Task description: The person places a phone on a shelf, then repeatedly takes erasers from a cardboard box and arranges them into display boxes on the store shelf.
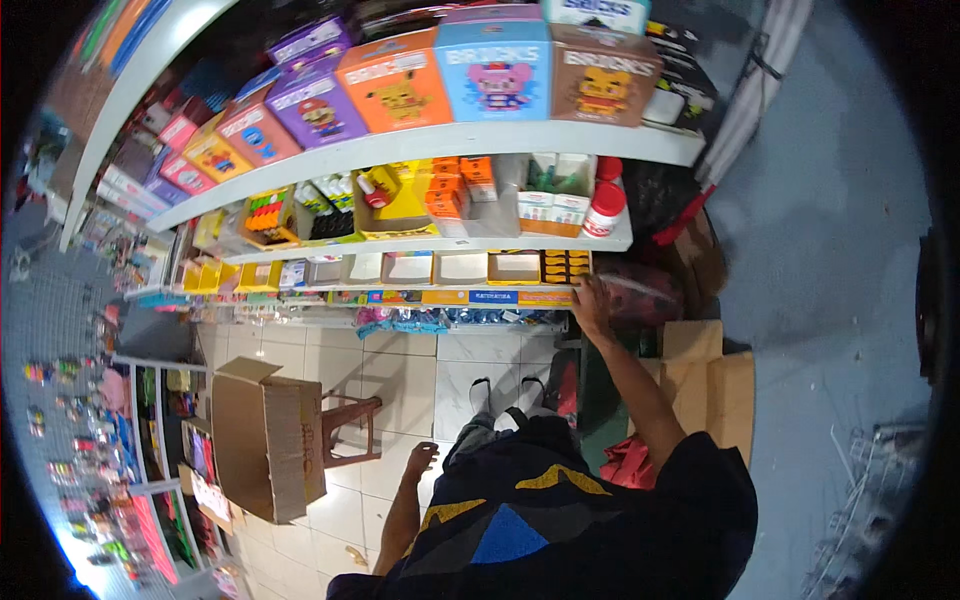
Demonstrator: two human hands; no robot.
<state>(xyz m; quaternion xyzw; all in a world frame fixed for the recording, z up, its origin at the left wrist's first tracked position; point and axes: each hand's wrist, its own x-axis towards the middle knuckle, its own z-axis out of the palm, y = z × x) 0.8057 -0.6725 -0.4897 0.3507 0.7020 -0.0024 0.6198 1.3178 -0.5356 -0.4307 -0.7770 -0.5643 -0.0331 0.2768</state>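
Note:
My right hand (pixel 592 304) is at the right end of a lower shelf, beside a box of yellow-and-black items (pixel 565 264). Its fingers reach the shelf end near a clear plastic wrap (pixel 637 291); whether they grip anything is not visible. Left of that box, several shallow open trays (pixel 460 268) stand in a row with their pale insides showing. Low at my side hangs my left hand (pixel 424 456), its fingers loosely bent and nothing seen in it. Further left, an open cardboard box (pixel 289 442) rests by a brown plastic stool (pixel 352 427).
Overhead, a white shelf (pixel 450 138) juts out with boxed brick sets (pixel 493 75). Glue sticks (pixel 330 196), orange cartons (pixel 448 191) and red-lidded jars (pixel 604 210) fill the shelf below. Flattened cardboard (pixel 709 397) leans at right by a blue wall (pixel 825 300). Another display rack (pixel 146 435) stands left.

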